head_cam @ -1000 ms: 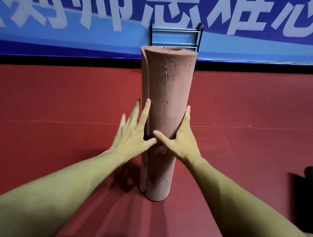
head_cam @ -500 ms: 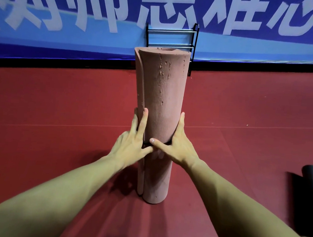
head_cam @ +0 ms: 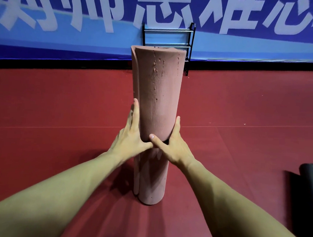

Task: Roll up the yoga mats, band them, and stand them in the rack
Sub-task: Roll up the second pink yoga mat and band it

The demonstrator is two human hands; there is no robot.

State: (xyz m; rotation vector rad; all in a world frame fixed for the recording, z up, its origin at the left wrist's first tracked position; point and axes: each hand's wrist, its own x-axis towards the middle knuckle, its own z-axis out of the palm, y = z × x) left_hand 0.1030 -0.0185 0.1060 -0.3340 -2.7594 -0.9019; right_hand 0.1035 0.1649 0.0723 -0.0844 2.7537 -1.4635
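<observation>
Both my hands sit lower on the pink rolled mat (head_cam: 155, 103) than a second ago; fingers have slid down and closed in, pushing the black band (head_cam: 166, 141) down the roll. Band looks nearly mid-height, so I judge banding almost done. Left hand (head_cam: 132, 135) at 9 o'clock of the roll, right hand (head_cam: 172, 145) at 3 o'clock, each grip part-closed around it, thumbs meeting in front. Mat stands upright on the red floor (head_cam: 241, 160). Dark mat (head_cam: 309, 182) at 4 o'clock. Rack (head_cam: 168, 38) at 12 o'clock, well apart, by the banner.
</observation>
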